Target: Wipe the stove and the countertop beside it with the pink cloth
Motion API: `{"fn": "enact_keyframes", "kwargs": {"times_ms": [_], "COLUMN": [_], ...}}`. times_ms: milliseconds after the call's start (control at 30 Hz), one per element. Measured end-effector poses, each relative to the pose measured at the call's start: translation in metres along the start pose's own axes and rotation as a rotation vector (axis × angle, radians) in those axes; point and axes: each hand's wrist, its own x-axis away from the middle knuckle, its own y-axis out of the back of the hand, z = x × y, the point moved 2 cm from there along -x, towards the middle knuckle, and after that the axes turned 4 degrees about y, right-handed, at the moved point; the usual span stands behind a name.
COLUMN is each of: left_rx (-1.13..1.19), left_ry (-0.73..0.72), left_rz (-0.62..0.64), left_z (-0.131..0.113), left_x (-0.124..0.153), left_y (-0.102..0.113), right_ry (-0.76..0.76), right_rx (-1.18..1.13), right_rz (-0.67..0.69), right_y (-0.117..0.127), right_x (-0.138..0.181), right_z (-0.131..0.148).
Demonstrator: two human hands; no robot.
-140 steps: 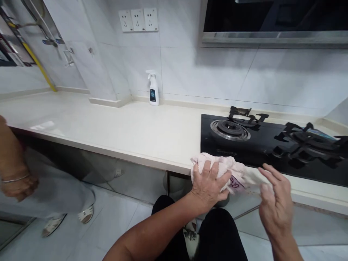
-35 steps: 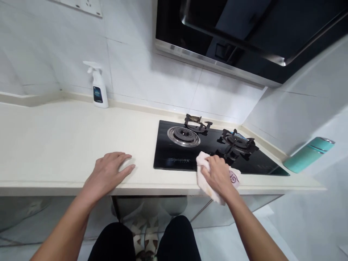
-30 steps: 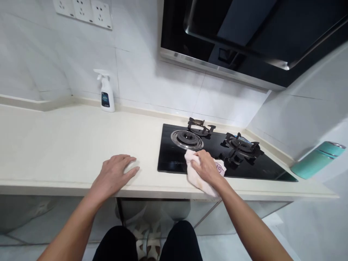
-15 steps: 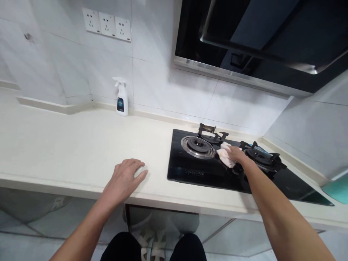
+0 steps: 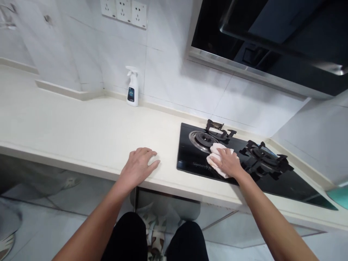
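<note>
My right hand (image 5: pixel 227 162) presses a pale pink cloth (image 5: pixel 216 159) onto the black glass gas stove (image 5: pixel 190 156), just in front of the left burner (image 5: pixel 204 140). That burner shows its bare metal ring, while its black pot support (image 5: pixel 220 130) lies shifted toward the back edge. On the right burner (image 5: pixel 265 156) the pot support is in place. My left hand (image 5: pixel 140 163) rests on the cream countertop (image 5: pixel 95 134) left of the stove, fingers spread a little and nothing in them.
Against the tiled wall stands a white spray bottle (image 5: pixel 132 87) with a dark label. A black range hood (image 5: pixel 261 43) hangs over the stove. Wall sockets (image 5: pixel 124 11) are up at the left. Something green (image 5: pixel 338 197) sits at the far right edge.
My right hand has slid the cloth leftward and toward the front of the stove. The left hand stays on the countertop. The whole view has shifted somewhat.
</note>
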Motion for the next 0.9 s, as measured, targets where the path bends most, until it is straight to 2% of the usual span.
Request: {"fn": "enact_keyframes", "kwargs": {"times_ms": [167,400,533,633,733,833,900], "left_rx": [-0.020,-0.027,-0.025,-0.011,0.004,0.016,0.025], "left_ry": [-0.010,-0.001,0.005,0.027,0.031,0.023,0.026], "left_rz": [0.002,0.003,0.006,0.012,0.018,0.016,0.020], "left_z": [-0.005,-0.007,-0.007,-0.005,-0.003,-0.003,-0.003], "left_x": [0.002,0.001,0.001,0.001,0.000,0.000,0.001], "left_y": [0.001,0.002,0.004,0.006,0.006,0.006,0.006], "right_ry": [0.053,0.238,0.365,0.437,0.488,0.549,0.505], "right_rx": [-0.215,-0.401,-0.482,-0.552,-0.682,-0.880,-1.028], "right_rz": [-0.090,-0.304,-0.271,-0.266,-0.266,-0.245,-0.224], "right_y": [0.018,0.039,0.048,0.053,0.057,0.064,0.067], "right_x": [0.037,0.023,0.024,0.035,0.051,0.067,0.072], "right_z": [0.057,0.150,0.187,0.197,0.194,0.178,0.154]}}
